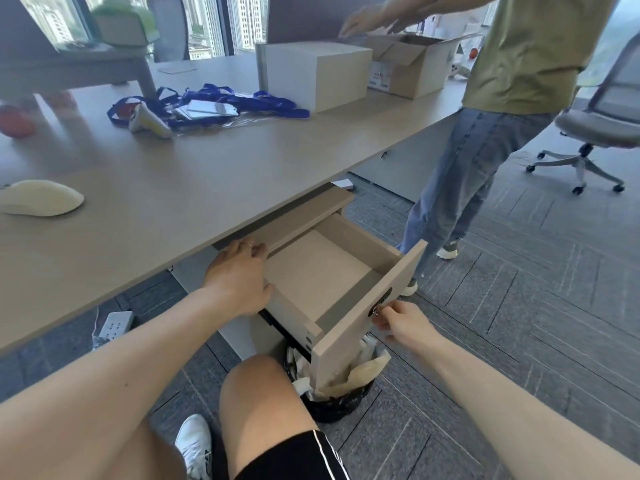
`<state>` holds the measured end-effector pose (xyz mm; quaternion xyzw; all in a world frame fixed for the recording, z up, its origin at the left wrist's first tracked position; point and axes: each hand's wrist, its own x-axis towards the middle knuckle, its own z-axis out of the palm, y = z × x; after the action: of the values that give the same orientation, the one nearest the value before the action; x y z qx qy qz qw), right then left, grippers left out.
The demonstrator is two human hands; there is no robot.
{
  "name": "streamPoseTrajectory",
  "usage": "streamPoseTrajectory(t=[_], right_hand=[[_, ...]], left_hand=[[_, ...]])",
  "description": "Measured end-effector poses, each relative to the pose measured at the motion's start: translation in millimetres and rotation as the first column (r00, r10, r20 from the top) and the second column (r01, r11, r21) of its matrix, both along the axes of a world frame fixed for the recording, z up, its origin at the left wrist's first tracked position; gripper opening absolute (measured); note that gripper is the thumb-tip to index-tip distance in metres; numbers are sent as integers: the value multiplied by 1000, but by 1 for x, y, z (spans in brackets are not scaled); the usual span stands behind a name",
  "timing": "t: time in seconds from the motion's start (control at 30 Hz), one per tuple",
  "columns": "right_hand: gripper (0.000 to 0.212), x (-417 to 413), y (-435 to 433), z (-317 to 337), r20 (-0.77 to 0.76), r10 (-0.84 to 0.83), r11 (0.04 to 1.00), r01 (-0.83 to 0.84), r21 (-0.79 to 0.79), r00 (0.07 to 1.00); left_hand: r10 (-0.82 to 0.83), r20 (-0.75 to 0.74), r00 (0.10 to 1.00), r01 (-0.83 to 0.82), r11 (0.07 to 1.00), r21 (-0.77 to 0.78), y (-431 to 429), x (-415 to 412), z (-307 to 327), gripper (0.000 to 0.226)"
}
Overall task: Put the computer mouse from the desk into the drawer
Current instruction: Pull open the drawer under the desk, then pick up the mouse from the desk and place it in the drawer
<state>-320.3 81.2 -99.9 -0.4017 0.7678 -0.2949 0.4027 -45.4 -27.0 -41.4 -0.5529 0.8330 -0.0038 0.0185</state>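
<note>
The drawer point(322, 271) stands pulled out from under the desk point(180, 188) and shows a bare floor, which looks like room made ready for the mouse point(40, 198); the mouse itself lies well apart on the desktop at the far left, untouched; the left hand point(239, 275) rests flat on the drawer's near side wall, fingers loosely together and holding nothing, seemingly to steady it; the right hand point(398, 322) pinches the small handle on the drawer front, probably to keep it open; by my judgement the fetching of the mouse is yet to come; the desktop is pale wood-look laminate, carrying blue lanyards point(214, 103) and cardboard boxes point(315, 74); another person point(512, 98) stands at the boxes; a bin point(339, 396) sits under the drawer front; grey carpet, an office chair point(602, 109), windows behind.
</note>
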Motion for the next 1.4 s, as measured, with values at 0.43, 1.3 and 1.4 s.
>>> streamPoseTrajectory(t=[0.43, 1.3, 1.4], right_hand=[[40, 42, -59, 177, -707, 311, 886, -463, -27, 635], [71, 411, -241, 173, -706, 626, 268, -941, -205, 332], [68, 430, -252, 160, -712, 630, 212, -951, -225, 309]], left_hand=[[5, -304, 953, -15, 999, -31, 4, 94, 158, 65], [563, -170, 809, -580, 812, -70, 27, 383, 72, 93], [571, -211, 794, -600, 792, -116, 24, 382, 63, 89]])
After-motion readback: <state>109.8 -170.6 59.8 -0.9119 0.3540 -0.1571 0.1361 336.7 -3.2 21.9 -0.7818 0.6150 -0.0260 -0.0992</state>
